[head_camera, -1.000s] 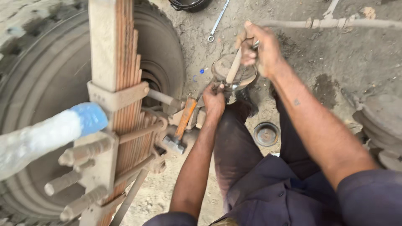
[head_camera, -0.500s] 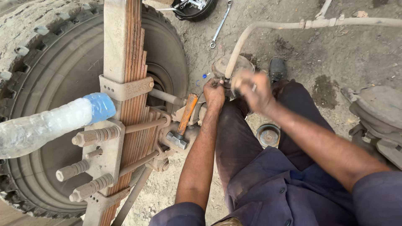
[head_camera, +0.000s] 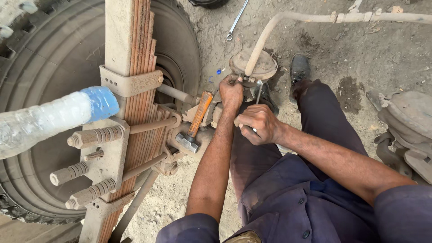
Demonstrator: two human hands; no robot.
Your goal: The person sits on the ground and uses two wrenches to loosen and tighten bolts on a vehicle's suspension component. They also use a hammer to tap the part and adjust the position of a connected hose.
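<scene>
Metal wrench (head_camera: 258, 92) now sits in the right hand (head_camera: 257, 124), fingers clamped on it, lower than before. Left hand (head_camera: 231, 91) stays gripping the round chamber (head_camera: 254, 63). Hammer (head_camera: 194, 121) lies unmoved beside it.

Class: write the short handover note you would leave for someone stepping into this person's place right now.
Left hand: closed on the fitting at the round brake chamber.
Right hand: grip shut on a slim metal tool, tip up at that same fitting.
Hammer, orange handle, rests untouched by the leaf spring.
A spanner lies on the dirt beyond.
Hose on the chamber; fitting work unfinished.
</scene>
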